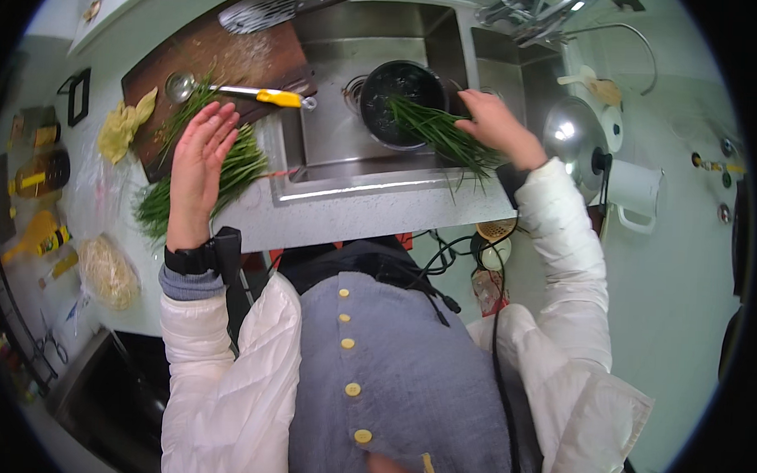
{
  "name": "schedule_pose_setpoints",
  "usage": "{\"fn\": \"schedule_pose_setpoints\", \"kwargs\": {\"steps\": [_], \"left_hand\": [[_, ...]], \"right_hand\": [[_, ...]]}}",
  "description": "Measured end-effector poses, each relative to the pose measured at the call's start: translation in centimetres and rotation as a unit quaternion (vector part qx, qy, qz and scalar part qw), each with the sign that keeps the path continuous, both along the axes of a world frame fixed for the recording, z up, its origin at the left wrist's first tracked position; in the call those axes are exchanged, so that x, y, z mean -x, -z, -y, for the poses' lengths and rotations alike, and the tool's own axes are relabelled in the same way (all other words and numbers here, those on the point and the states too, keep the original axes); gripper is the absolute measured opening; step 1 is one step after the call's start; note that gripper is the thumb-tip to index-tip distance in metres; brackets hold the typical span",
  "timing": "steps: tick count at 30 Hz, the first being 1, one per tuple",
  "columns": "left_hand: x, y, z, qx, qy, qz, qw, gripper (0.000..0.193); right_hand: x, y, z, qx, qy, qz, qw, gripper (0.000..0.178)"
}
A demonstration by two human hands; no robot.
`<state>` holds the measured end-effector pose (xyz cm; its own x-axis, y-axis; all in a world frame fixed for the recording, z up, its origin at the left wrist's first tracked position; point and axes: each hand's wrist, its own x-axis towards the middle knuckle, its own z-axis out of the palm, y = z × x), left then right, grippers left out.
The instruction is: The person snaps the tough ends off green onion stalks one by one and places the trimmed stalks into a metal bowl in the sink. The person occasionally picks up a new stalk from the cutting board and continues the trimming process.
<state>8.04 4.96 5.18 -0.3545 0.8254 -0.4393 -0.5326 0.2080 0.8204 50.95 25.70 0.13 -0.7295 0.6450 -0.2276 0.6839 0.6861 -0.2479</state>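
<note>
Over the sink (327,143), right hand (492,124) palm down at chives (440,134) lying partly over the black pot (373,99); grip cannot be told. Left hand (201,159) wide, fingers extended, beside second chive bunch (237,171).

downward fisheye view from head height

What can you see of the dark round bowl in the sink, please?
The bowl is round and dark inside, with a thin paler rim; its material is hard to tell. It sits upright in the metal sink, just right of the drain, and seems to hold water. Long green leaves by the right hand reach over its right side.
</note>
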Motion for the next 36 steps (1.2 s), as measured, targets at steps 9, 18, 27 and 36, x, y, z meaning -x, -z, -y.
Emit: {"fn": "schedule_pose_setpoints", "kwargs": {"steps": [9,18,27,36], "left_hand": [[7.6,3.9,8.0,0.109,0.061,-0.533,0.837,0.019],[5.7,7.0,7.2,-0.004,0.165,-0.703,0.692,0.021],[6.3,6.7,7.9,-0.013,0.265,-0.702,0.661,0.01],[8.0,6.8,8.7,-0.032,0.255,-0.641,0.723,0.016]], "right_hand": [[16.2,-4.3,8.2,0.128,-0.125,-0.161,0.971,0.033],[24.1,-2.5,15.8,0.265,-0.093,-0.154,0.947,0.026],[27.9,0.8,17.4,0.306,0.039,-0.235,0.922,0.024],[32.1,3.4,16.6,0.024,0.069,-0.301,0.951,0.025]]}}
